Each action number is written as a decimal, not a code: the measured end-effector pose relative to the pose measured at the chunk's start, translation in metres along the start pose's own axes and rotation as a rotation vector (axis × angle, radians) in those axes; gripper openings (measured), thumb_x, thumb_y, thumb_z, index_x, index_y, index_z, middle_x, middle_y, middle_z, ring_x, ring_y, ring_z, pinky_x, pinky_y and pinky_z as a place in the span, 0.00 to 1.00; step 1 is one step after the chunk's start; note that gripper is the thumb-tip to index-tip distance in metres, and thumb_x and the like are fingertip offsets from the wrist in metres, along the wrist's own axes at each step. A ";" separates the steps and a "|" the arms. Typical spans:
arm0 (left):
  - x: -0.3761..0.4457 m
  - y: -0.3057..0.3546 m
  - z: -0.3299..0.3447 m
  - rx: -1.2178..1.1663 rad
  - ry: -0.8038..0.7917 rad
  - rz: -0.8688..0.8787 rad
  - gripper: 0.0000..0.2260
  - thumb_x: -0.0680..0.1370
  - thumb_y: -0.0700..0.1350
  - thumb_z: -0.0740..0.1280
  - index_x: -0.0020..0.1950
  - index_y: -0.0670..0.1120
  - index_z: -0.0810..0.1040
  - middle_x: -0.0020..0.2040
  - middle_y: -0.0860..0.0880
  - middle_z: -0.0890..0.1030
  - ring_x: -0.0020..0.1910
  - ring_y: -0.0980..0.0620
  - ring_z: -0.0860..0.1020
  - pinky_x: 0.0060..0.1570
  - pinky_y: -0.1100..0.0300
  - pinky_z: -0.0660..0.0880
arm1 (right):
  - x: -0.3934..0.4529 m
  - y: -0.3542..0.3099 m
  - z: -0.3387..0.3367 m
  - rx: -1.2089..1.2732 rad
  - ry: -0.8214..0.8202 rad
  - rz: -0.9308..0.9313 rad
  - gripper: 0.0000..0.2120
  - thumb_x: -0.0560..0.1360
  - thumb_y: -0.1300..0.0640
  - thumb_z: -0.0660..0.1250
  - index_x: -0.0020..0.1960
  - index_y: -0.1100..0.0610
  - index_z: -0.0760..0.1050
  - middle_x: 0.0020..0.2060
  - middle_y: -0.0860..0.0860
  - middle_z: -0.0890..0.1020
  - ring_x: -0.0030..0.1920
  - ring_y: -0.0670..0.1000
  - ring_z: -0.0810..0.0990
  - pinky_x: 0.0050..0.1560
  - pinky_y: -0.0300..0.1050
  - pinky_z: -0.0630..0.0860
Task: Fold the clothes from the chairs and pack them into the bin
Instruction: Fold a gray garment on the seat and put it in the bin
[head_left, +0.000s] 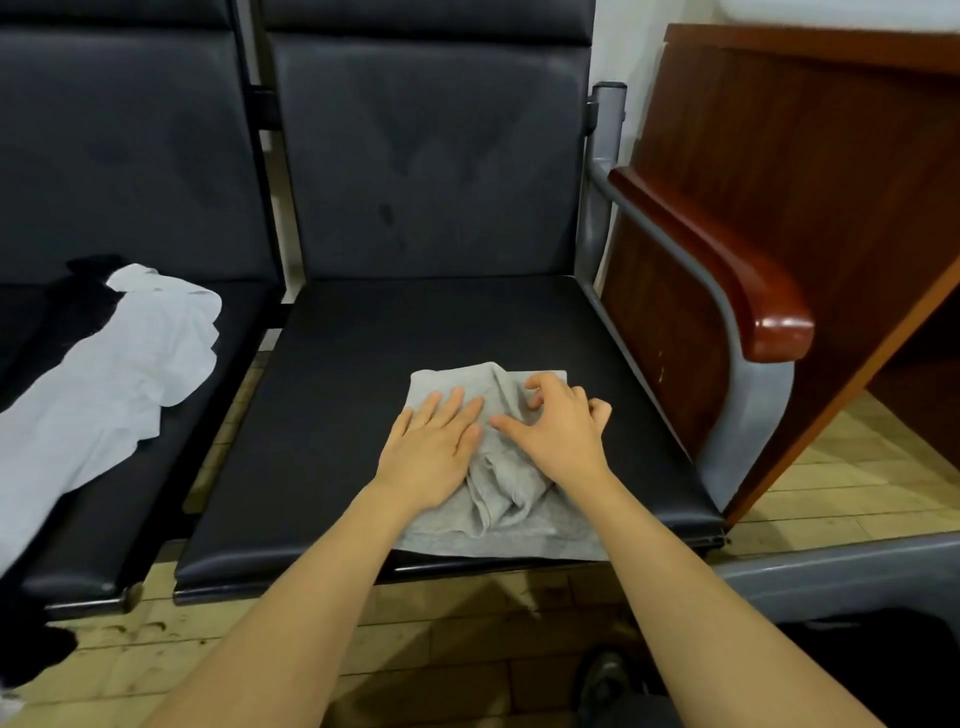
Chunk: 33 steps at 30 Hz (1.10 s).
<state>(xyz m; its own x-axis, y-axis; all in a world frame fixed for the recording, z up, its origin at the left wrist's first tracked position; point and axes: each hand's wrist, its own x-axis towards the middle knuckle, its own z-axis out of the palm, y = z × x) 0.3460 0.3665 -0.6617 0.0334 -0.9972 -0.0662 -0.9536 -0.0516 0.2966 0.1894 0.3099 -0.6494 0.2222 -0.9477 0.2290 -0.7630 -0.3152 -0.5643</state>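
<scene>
Grey cloth (498, 499) lies under both our hands, partly folded, on the front half of the black seat (363, 374). Our left hand (434, 449) rests flat on the cloth's left part, fingers straight and close together, pointing away from us; it holds nothing, only presses down. Our right hand (558, 426) sits just beside it on the cloth's right part, with a looser grip: the fingers are bent and spread, fingertips touching the fabric, the forefinger reaching toward the left hand's fingertips. We cannot tell whether those bent fingers pinch a fold or merely rest on it. Between the two hands a bunched ridge of the cloth runs toward us, and the near edge of the cloth reaches the seat's front lip and hangs slightly over it. The far edge lies flat just beyond our fingertips.

Outward from there, the seat's backrest (426, 156) rises behind, dark and worn. To the right stands a grey metal frame with a red-brown wooden armrest (727, 270), and past it a wooden panel (810, 135). On the neighbouring seat to the left lies a white garment (114, 374), crumpled and spread, partly over a black garment (88, 296). Tiled floor (457, 623) shows below the seats, with another dark piece of cloth (31, 649) at the lower left edge.
</scene>
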 end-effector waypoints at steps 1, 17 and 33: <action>-0.001 -0.002 0.000 -0.008 -0.011 -0.002 0.21 0.83 0.55 0.42 0.77 0.59 0.46 0.78 0.57 0.44 0.76 0.55 0.42 0.73 0.54 0.40 | 0.002 -0.001 0.002 -0.033 -0.009 0.008 0.17 0.73 0.44 0.68 0.59 0.49 0.71 0.49 0.43 0.75 0.54 0.46 0.70 0.59 0.46 0.55; 0.005 -0.007 -0.005 -0.012 -0.031 0.009 0.21 0.82 0.57 0.42 0.77 0.60 0.47 0.78 0.58 0.44 0.76 0.54 0.42 0.74 0.48 0.40 | 0.008 0.018 0.004 -0.312 -0.265 0.005 0.25 0.82 0.43 0.46 0.77 0.51 0.54 0.77 0.48 0.56 0.76 0.50 0.53 0.74 0.49 0.47; -0.039 -0.013 -0.020 0.072 0.010 0.146 0.22 0.83 0.55 0.47 0.77 0.53 0.54 0.78 0.54 0.52 0.76 0.55 0.49 0.72 0.57 0.46 | -0.027 -0.004 -0.011 -0.005 -0.273 -0.189 0.18 0.77 0.41 0.61 0.66 0.41 0.71 0.61 0.39 0.74 0.64 0.42 0.67 0.62 0.43 0.52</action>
<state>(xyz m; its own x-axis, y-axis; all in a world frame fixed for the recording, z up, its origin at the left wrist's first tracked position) 0.3633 0.4047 -0.6439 -0.1041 -0.9944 -0.0179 -0.9675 0.0971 0.2336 0.1798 0.3378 -0.6441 0.5142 -0.8508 0.1082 -0.6957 -0.4875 -0.5276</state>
